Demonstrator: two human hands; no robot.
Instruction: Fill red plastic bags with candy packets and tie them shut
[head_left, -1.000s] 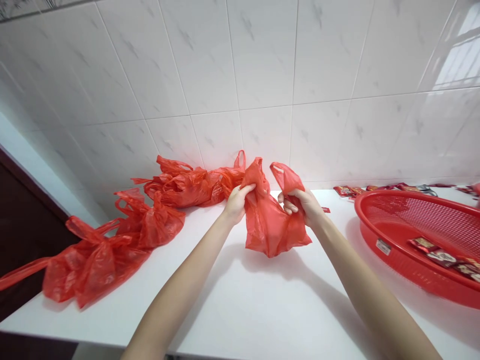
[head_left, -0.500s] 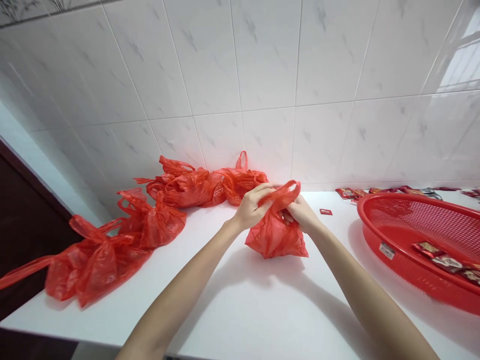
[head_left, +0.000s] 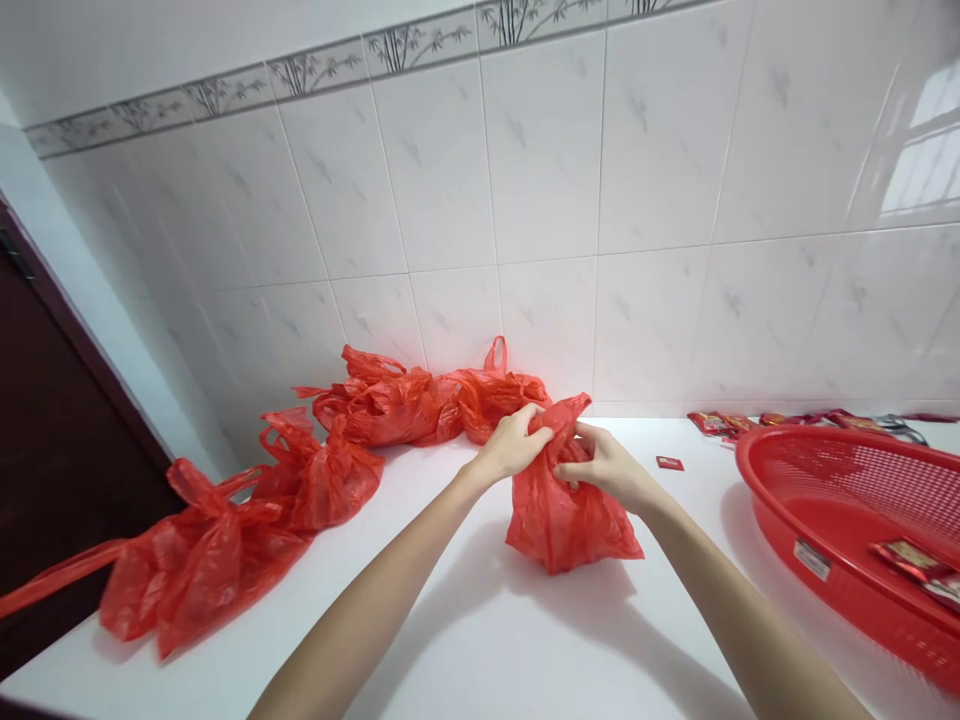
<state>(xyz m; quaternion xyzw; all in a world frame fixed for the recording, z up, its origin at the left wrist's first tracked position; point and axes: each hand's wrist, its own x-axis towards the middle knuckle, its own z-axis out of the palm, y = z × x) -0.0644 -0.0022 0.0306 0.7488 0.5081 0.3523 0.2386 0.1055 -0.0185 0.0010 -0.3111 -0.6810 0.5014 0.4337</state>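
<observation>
A red plastic bag [head_left: 571, 530] hangs or rests just at the white table's surface in front of me; its body looks filled, but the contents are hidden. My left hand [head_left: 517, 442] grips the gathered top of the bag on its left side, thumb over the plastic. On the right side, my right hand [head_left: 604, 468] pinches the bag's upper part with curled fingers. One twisted end of the bag pokes up between the two hands.
More red plastic bags [head_left: 202, 560] line the table's left side, others [head_left: 405, 405] the wall. A red basket [head_left: 780, 500] holding packets [head_left: 911, 556] stands right. A small red packet [head_left: 670, 463] lies near the wall, with several wrapped packets [head_left: 720, 424] behind the basket.
The view has tilted upward, so things sit lower in it. The loop of handle above my hands has become a gathered end, and my right hand has come round to the bag's front.
</observation>
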